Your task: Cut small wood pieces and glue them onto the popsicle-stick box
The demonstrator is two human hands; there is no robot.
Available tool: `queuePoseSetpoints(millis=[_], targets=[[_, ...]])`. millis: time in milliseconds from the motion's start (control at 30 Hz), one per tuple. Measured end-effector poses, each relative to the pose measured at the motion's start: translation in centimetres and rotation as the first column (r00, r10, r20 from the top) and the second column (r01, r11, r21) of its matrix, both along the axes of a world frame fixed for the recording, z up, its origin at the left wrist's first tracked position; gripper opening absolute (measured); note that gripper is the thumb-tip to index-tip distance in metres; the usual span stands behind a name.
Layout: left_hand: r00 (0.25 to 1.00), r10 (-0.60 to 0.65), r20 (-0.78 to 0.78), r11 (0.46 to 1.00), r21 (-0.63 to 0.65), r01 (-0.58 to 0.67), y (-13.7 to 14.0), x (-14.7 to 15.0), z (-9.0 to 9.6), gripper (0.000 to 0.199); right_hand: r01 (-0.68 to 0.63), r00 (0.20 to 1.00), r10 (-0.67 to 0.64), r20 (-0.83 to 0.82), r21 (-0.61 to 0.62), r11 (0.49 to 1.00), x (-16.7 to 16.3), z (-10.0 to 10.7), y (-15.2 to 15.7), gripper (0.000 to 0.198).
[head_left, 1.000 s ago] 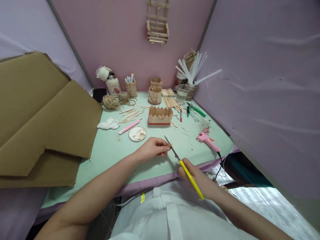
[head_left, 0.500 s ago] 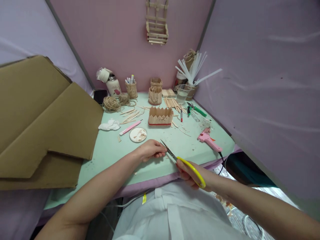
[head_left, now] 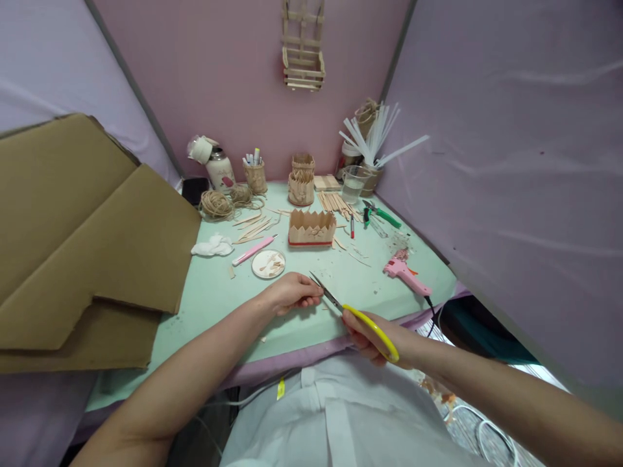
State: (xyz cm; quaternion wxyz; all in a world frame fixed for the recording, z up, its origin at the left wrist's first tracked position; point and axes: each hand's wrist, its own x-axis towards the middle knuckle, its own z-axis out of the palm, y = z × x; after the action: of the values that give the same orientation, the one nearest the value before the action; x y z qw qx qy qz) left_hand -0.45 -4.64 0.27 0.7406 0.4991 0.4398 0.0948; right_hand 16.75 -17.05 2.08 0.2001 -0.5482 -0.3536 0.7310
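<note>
Yellow-handled scissors (head_left: 370,329) are gripped in my right hand (head_left: 366,337), their blades pointing up and left toward my other hand. Near the table's front edge, my left hand (head_left: 294,292) is closed in a pinch right beside the blades. Whatever lies between its fingertips is too small to make out. Beyond the hands stands a small wooden box (head_left: 311,231) with a zigzag top edge and a red band along its base. A round white dish (head_left: 268,264) with small wood scraps lies just past my left hand.
A pink glue gun (head_left: 407,275) lies at the right, its cord over the edge. Green-handled pliers (head_left: 387,216), wooden sticks (head_left: 337,205), a pink craft knife (head_left: 254,250) and twine (head_left: 217,205) are spread behind. Large folded cardboard (head_left: 97,240) covers the left side.
Both hands and the scissors keep nearly the same pose. The whole view has shifted very slightly, with no object visibly moved on the table.
</note>
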Motion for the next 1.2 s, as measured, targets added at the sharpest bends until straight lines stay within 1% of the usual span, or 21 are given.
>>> queuePoseSetpoints(millis=[100, 167, 233, 333, 467, 600, 700, 800, 900, 1000, 1100, 1167, 1200], targets=[[1.000, -0.025, 0.019, 1.000, -0.009, 0.025, 0.1, -0.3, 0.4, 0.023, -0.062, 0.996, 0.054, 0.074, 0.099, 0.993, 0.0, 0.5, 0.2, 0.051], [0.999, -0.037, 0.032, 0.999, -0.007, 0.037, 0.2, -0.5, 0.5, 0.024, -0.102, 0.990, 0.086, 0.115, 0.136, 0.985, -0.1, 0.8, 0.3, 0.051], [0.999, -0.032, 0.034, 0.999, -0.006, 0.032, 0.2, -0.5, 0.6, 0.024, -0.099, 0.989, 0.086, 0.120, 0.115, 0.988, -0.2, 1.1, 0.5, 0.051], [0.999, -0.011, 0.031, 1.000, -0.022, 0.012, 0.4, -0.5, 0.4, 0.023, -0.056, 0.995, 0.050, 0.088, 0.064, 0.996, -0.2, 1.2, 0.9, 0.053], [1.000, 0.009, 0.023, 0.999, -0.051, -0.007, 0.5, -0.4, 0.2, 0.021, -0.045, 0.998, 0.043, 0.044, 0.026, 0.999, -0.2, 0.7, 1.1, 0.054], [1.000, 0.010, 0.016, 0.997, -0.074, -0.008, 0.5, -0.4, 0.4, 0.023, -0.031, 0.999, 0.032, 0.036, -0.015, 0.999, -0.1, 0.3, 1.2, 0.054], [1.000, -0.001, 0.025, 0.997, -0.083, 0.003, 0.4, -0.4, 0.5, 0.025, -0.032, 0.998, 0.032, 0.046, 0.000, 0.999, -0.1, 0.5, 1.0, 0.053], [1.000, -0.004, 0.029, 0.996, -0.088, 0.007, 0.3, -0.3, 0.5, 0.027, -0.059, 0.997, 0.058, 0.051, 0.030, 0.998, 0.0, 1.0, 0.9, 0.053], [0.999, -0.016, 0.039, 0.996, -0.088, 0.020, 0.3, -0.2, 0.3, 0.027, -0.073, 0.996, 0.072, 0.056, 0.017, 0.997, 0.0, 1.1, 0.9, 0.054], [0.999, -0.025, 0.037, 0.996, -0.084, 0.028, 0.4, -0.3, 0.0, 0.027, -0.055, 0.996, 0.054, 0.071, 0.017, 0.998, 0.0, 1.1, 0.9, 0.053], [0.999, -0.051, 0.005, 0.998, -0.021, 0.052, 0.4, -0.4, -0.1, 0.027, -0.033, 0.995, 0.028, 0.097, 0.052, 0.998, 0.0, 1.2, 0.8, 0.050], [0.995, -0.099, -0.020, 0.991, 0.084, 0.100, 0.3, -0.6, -0.1, 0.027, -0.025, 0.992, 0.012, 0.123, 0.099, 0.995, 0.1, 1.1, 0.7, 0.048], [0.991, -0.127, -0.033, 0.979, 0.159, 0.130, 0.3, -0.7, 0.0, 0.027, -0.024, 0.992, 0.007, 0.130, 0.126, 0.992, 0.2, 1.1, 0.7, 0.047]])
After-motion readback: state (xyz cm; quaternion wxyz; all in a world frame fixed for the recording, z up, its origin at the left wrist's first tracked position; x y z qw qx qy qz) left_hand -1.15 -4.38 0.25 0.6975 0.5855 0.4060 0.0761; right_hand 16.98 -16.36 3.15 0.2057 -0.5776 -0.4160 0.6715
